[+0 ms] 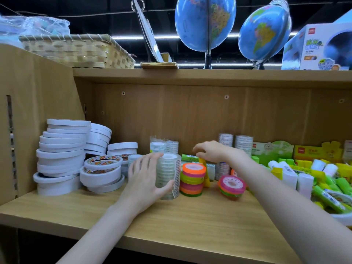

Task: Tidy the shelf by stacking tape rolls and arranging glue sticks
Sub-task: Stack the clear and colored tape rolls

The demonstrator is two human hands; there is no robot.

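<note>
Left hand [146,178] gripping upright clear tape stack [169,176], long axis vertical, right hand [213,151] hovering, fingers loosely curled

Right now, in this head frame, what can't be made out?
- Right hand: blurred, so whether it holds anything is unclear.
- Clear tape stack: its left side is covered by the left hand.
- Glue sticks: cut off by the right edge.
- Labels on the small tape rolls at the back: too small to read.

Stationery shop, shelf [171,212] of tape rolls [61,159], boxed globe [323,46]
</note>
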